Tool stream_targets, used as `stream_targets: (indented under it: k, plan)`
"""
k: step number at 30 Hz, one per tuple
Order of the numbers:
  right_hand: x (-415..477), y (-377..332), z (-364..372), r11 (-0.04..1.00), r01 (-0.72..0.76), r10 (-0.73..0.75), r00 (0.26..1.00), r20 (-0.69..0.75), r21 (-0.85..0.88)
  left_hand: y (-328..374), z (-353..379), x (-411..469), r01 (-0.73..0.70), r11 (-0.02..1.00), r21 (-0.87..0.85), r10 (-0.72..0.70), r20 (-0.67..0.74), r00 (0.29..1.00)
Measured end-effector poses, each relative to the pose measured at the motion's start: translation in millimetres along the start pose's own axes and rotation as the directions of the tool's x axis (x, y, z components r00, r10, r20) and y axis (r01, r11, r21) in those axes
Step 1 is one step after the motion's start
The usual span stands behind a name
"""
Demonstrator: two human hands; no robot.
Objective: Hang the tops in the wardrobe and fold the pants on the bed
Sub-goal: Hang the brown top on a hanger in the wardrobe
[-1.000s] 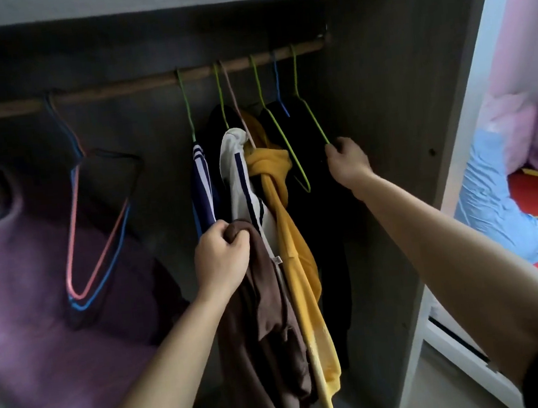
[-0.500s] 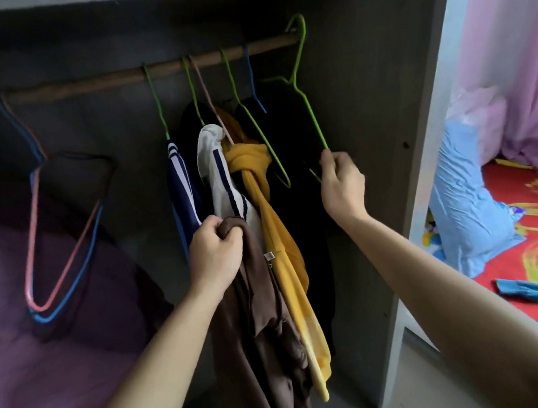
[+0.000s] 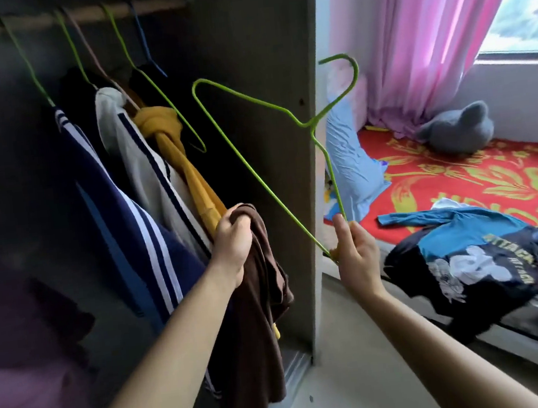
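Note:
My left hand [image 3: 233, 244] grips a bunched brown top [image 3: 259, 311], which hangs down in front of the wardrobe opening. My right hand [image 3: 356, 254] pinches the lower corner of an empty green wire hanger [image 3: 257, 168], held tilted in the air off the wooden rail [image 3: 81, 14]. On the rail hang a navy striped top [image 3: 121, 199], a white striped top [image 3: 143, 157] and a mustard top [image 3: 171, 137], with another empty green hanger [image 3: 163, 95] behind them. On the bed [image 3: 477, 178] at the right lies a blue and black top [image 3: 466, 259].
The grey wardrobe side panel [image 3: 267, 71] stands between the rail and the bed. A light blue pillow [image 3: 349, 162] and a grey plush toy [image 3: 458, 127] sit on the red bedsheet. Pink curtains [image 3: 425, 28] hang by the window. A purple garment [image 3: 23, 379] fills the lower left.
My right hand has lifted the green hanger off the rail and drawn it down and out toward the bed. The view has swung right. My left hand still holds the brown top.

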State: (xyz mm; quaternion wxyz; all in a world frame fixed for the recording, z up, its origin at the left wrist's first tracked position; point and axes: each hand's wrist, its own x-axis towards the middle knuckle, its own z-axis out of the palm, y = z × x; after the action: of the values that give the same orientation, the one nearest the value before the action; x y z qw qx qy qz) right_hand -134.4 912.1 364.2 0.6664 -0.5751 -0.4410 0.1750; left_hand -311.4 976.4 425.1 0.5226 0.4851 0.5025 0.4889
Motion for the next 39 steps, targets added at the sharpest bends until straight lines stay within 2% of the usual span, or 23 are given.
stream_targets:
  k: [2, 5, 8, 11, 14, 16, 19, 21, 24, 26, 28, 30, 32, 34, 36, 37, 38, 39]
  plan:
    - [-22.8, 9.5, -21.0, 1.0, -0.015, 0.015, 0.999, 0.028, -0.014, -6.4, 13.9, -6.2, 0.002, 0.998, -0.064, 0.003, 0.082, 0.997]
    - [-44.7, 24.0, -54.9, 0.991, -0.029, 0.053, 0.979, 0.195, -0.127, -15.2, 30.6, -17.9, 0.006, 0.99, -0.139, 0.016, 0.155, 0.988]
    - [-52.5, 21.9, -81.9, 0.971, -0.063, 0.139, 0.933, 0.332, -0.229, -24.7, 45.8, -31.2, -0.048, 0.998, -0.031, 0.053, 0.201, 0.978]
    - [-45.1, 3.2, -98.5, 0.979, -0.203, 0.201, 0.915, 0.349, -0.031, -32.0, 63.4, -43.6, -0.083, 0.991, 0.109, 0.05, 0.278, 0.959]
    - [-25.5, -15.0, -112.4, 0.919, -0.315, 0.231, 0.918, 0.324, 0.237, -34.8, 80.2, -56.0, -0.117, 0.965, 0.234, 0.032, 0.338, 0.94]
    - [-12.9, -22.8, -122.9, 0.9, -0.34, 0.244, 0.912, 0.33, 0.272, -36.2, 94.0, -62.1, -0.114, 0.948, 0.296, 0.006, 0.341, 0.94]
    - [-5.5, -23.5, -140.4, 0.947, -0.282, 0.217, 0.913, 0.345, 0.151, -35.9, 114.3, -64.4, -0.162, 0.858, 0.488, 0.076, 0.191, 0.979]
    - [-9.4, -12.4, -150.0, 0.983, -0.175, 0.14, 0.919, 0.369, 0.062, -34.1, 128.4, -68.4, -0.165, 0.846, 0.508, 0.125, 0.112, 0.986]
    - [-16.9, 6.9, -163.1, 0.973, -0.093, 0.171, 0.906, 0.387, -0.212, -35.0, 152.4, -77.0, -0.202, 0.84, 0.504, 0.169, 0.111, 0.979]
    - [-15.6, 21.5, -172.2, 0.902, -0.043, 0.243, 0.873, 0.423, -0.429, -37.1, 164.8, -82.3, -0.238, 0.832, 0.502, 0.201, 0.128, 0.971]
    - [-9.7, 33.1, -181.2, 0.88, 0.0, 0.244, 0.858, 0.452, -0.475, -38.4, 173.2, -86.8, -0.254, 0.835, 0.488, 0.217, 0.132, 0.967]
    - [-4.0, 39.7, -190.7, 0.88, 0.02, 0.217, 0.872, 0.438, -0.475, -39.4, 176.7, -90.9, -0.275, 0.822, 0.498, 0.251, 0.115, 0.961]
    - [4.3, 43.6, -200.1, 0.873, -0.05, 0.26, 0.889, 0.377, -0.485, -41.1, 172.2, -94.2, -0.322, 0.727, 0.607, 0.335, 0.095, 0.937]
    - [16.5, 46.5, -211.5, 0.873, -0.15, 0.301, 0.914, 0.271, -0.464, -44.1, 159.9, -94.8, -0.361, 0.511, 0.78, 0.429, 0.132, 0.893]
    - [28.6, 45.5, -224.8, 0.886, -0.211, 0.309, 0.933, 0.185, -0.414, -47.2, 145.5, -94.8, -0.342, 0.297, 0.892, 0.444, 0.189, 0.876]
    - [32.9, 43.3, -230.7, 0.891, -0.228, 0.31, 0.937, 0.161, -0.392, -48.5, 139.7, -95.0, -0.318, 0.241, 0.917, 0.42, 0.197, 0.886]
    - [35.0, 41.2, -234.9, 0.893, -0.239, 0.314, 0.938, 0.146, -0.381, -50.7, 136.0, -95.0, -0.29, 0.243, 0.926, 0.384, 0.183, 0.905]
    - [35.9, 39.7, -237.5, 0.891, -0.253, 0.324, 0.936, 0.137, -0.376, -52.6, 134.9, -94.8, -0.258, 0.301, 0.918, 0.331, 0.153, 0.931]
